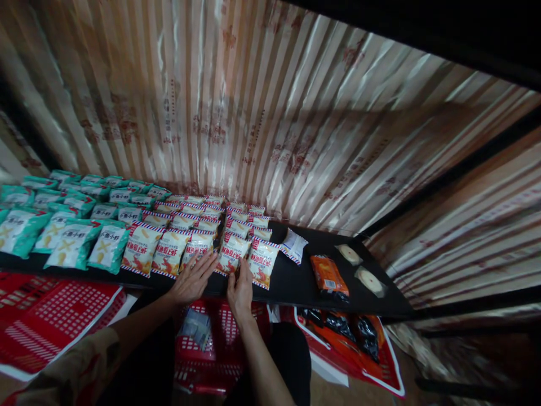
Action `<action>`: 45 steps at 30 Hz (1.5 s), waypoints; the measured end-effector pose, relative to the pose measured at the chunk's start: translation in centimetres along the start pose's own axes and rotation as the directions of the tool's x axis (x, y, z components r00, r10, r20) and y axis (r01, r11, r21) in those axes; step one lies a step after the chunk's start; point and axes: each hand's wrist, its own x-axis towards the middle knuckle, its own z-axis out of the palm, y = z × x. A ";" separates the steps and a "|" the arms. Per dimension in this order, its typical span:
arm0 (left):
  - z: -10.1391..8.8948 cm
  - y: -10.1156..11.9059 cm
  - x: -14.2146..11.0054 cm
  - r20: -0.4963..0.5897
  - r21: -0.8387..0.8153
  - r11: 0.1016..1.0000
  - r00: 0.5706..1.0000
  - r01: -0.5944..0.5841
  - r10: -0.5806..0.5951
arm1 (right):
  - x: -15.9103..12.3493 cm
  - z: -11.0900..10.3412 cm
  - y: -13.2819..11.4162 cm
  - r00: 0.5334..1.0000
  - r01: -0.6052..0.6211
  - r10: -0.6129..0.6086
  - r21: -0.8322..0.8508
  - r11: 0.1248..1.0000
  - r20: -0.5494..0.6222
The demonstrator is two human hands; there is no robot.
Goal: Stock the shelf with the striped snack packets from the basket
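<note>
Rows of white snack bags with red-and-blue striped edges stand on a black shelf [291,285]. At the front, one snack bag [231,248] is between my two hands. My left hand [195,279] lies with fingers stretched out over the lower part of a neighbouring snack bag [199,241], its fingertips by the middle bag's left side. My right hand [240,287] is at the middle bag's lower right, fingers pointing up and thumb apart. Beside it stands another snack bag [264,259]. Whether either palm presses on a bag is hidden.
Green-and-white snack bags [71,242] fill the shelf's left. To the right lie a tilted bag [293,246], an orange packet [329,276] and two round pale packs [369,280]. Red baskets [71,316] stand below; one [393,361] holds orange-and-black packets. Striped sheeting [220,113] hangs behind.
</note>
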 end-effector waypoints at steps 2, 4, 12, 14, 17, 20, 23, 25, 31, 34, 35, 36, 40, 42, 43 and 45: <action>0.2 -0.2 -0.2 -0.030 -0.006 0.999 0.999 0.032 -0.032 | 0.0 0.2 0.1 1.000 -0.004 0.004 0.009 1.000 0.008; 0.3 -0.1 -0.3 -0.048 -0.006 0.997 0.996 0.071 -0.071 | 0.1 0.3 0.1 1.000 -0.011 0.011 0.019 1.000 0.019; 0.2 0.1 -0.1 -0.051 0.004 0.991 0.990 0.131 -0.131 | 0.3 0.5 -0.2 1.000 0.005 -0.006 0.100 0.995 0.011; 0.2 0.1 0.0 -0.030 -0.005 0.991 0.991 0.133 -0.134 | 0.5 0.7 -0.2 1.000 -0.012 0.010 0.128 0.992 0.010; 0.2 0.1 0.0 0.004 -0.021 0.989 0.989 0.149 -0.149 | 0.9 0.8 -0.2 0.999 -0.038 0.036 0.173 0.984 0.020; 0.3 0.1 0.0 0.027 -0.036 0.988 0.988 0.153 -0.152 | 1.2 0.8 -0.2 0.999 -0.043 0.038 0.207 0.977 0.027; 0.5 0.0 -0.1 0.039 -0.038 0.989 0.989 0.143 -0.142 | 1.3 0.9 -0.4 0.999 -0.029 0.025 0.235 0.972 0.021; 0.6 -0.1 -0.1 0.040 -0.032 0.990 0.990 0.138 -0.137 | 1.3 0.9 -0.5 0.999 -0.051 0.047 0.258 0.965 0.020; 0.4 -0.1 -0.1 0.034 -0.026 0.991 0.991 0.133 -0.132 | 1.6 1.6 -0.4 0.983 -0.185 0.179 0.322 0.928 0.049; 0.3 0.0 -0.1 0.029 -0.017 0.991 0.990 0.135 -0.135 | 2.0 2.2 -0.2 0.980 -0.198 0.194 0.281 0.939 0.042; 0.4 0.0 -0.1 0.027 -0.014 0.990 0.990 0.139 -0.139 | 2.2 2.4 -0.1 0.978 -0.207 0.202 0.264 0.942 0.045; 0.4 0.0 -0.1 0.024 -0.011 0.990 0.990 0.142 -0.142 | 2.3 2.5 0.0 0.977 -0.214 0.210 0.248 0.945 0.043; 0.6 0.1 -0.2 0.021 -0.007 0.990 0.990 0.143 -0.143 | 2.4 2.7 0.3 0.981 -0.186 0.191 0.208 0.960 -0.007; 0.7 0.0 -0.2 0.013 -0.013 0.990 0.990 0.140 -0.139 | 2.3 2.6 0.4 0.984 -0.166 0.176 0.203 0.965 -0.031; 0.7 0.0 -0.2 0.011 -0.017 0.990 0.990 0.138 -0.137 | 2.2 2.6 0.4 0.984 -0.161 0.172 0.201 0.966 -0.037; 0.5 0.0 -0.2 0.013 -0.026 0.991 0.991 0.131 -0.131 | 2.1 2.5 0.4 0.984 -0.160 0.171 0.193 0.968 -0.041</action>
